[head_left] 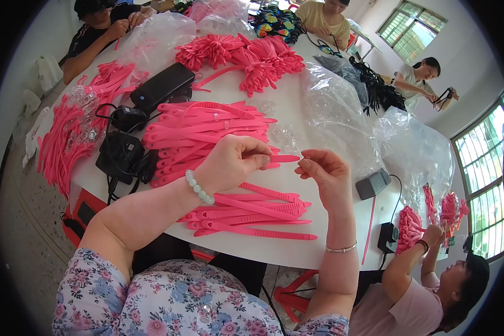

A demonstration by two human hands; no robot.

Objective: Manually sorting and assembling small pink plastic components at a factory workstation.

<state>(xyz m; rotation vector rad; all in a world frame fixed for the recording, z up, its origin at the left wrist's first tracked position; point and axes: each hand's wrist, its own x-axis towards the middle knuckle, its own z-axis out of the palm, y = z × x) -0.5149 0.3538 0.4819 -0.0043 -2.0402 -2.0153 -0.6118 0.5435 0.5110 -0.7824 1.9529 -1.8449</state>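
Observation:
My left hand [232, 162] pinches a pink rubber strap [285, 158] whose tapered end sticks out to the right between my two hands. Just beyond that end, my right hand [326, 168] is raised with thumb and fingertips pressed together; anything in them is too small to make out. Under and behind my left hand lies a thick stack of pink straps [176, 137]. Nearer to me, a smaller pile of straps with ribbed ends [257, 215] fans out on the white table [288, 249]. Small transparent plastic pieces [285, 134] lie behind my hands.
Left of the stack are a black case [163, 85], black power adapters [119, 155] and more straps [67, 137]. Bundled pink straps [241, 59] lie at the back, transparent bags [341, 120] to the right. A grey device [373, 185] stands near the right edge. Several people work around the table.

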